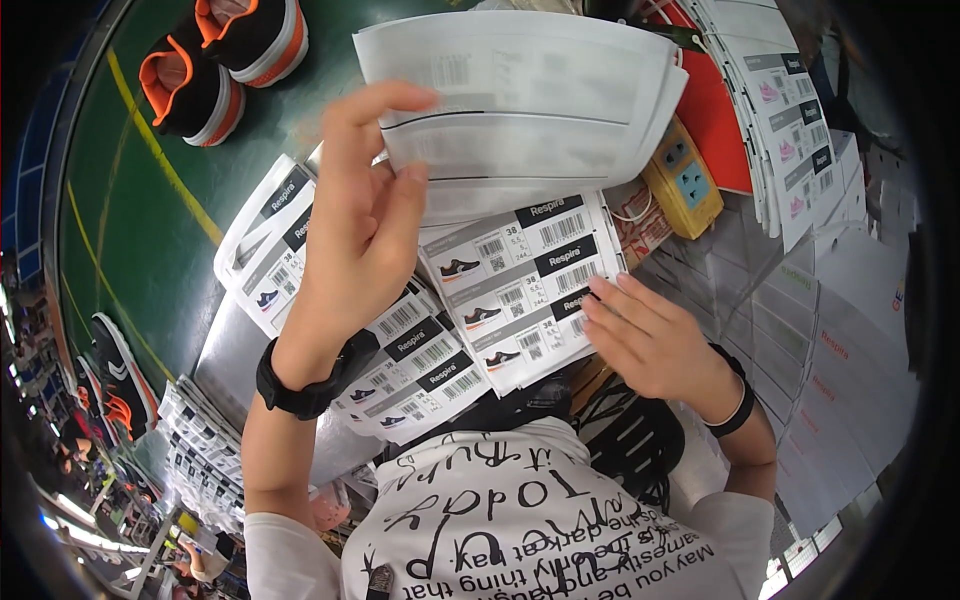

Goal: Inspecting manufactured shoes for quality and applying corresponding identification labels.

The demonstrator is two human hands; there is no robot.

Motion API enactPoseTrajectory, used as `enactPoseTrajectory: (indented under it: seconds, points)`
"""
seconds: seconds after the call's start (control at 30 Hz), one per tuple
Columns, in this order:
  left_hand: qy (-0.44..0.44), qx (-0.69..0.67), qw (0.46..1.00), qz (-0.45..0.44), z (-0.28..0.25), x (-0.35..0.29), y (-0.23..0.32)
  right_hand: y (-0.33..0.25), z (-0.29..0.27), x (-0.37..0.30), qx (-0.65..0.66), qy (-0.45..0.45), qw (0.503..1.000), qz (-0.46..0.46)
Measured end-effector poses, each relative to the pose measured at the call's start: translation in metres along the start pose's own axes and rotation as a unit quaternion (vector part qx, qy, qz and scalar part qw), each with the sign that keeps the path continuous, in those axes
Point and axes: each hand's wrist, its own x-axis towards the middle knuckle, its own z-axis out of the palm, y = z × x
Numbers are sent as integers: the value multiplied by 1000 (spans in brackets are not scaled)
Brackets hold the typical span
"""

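My left hand (365, 215) is raised at the left edge of a lifted label sheet (530, 95). Its index finger and thumb are apart and overlap that sheet; no pinch on the paper shows. The sheet is bent up and away, its pale back toward me, with print showing faintly through. Under it lies a stack of shoe label sheets (510, 290) with small shoe pictures and barcodes. My right hand (655, 340) rests on the stack's right edge, fingers stretched out and holding nothing. More label sheets (400, 365) lie beneath my left forearm.
Black and orange shoes (205, 95) stand on the green surface (150, 220) at the far left, another shoe (125, 375) nearer. A yellow power strip (683, 180) sits right of the lifted sheet. Label stacks (785, 130) and white printed sheets (840, 370) fill the right side.
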Motion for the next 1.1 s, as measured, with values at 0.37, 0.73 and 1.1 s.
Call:
enactPoseTrajectory:
  seconds: [0.37,0.73,1.1]
  points:
    - [-41,-15,998,-43,3,-19,3,15,-46,49,149,438,844,272]
    - [47,-13,992,114,5,-10,-4,-5,-10,13,69,0,995,74]
    - [-47,49,995,68,-2,-24,23,19,-66,53,352,175,902,179]
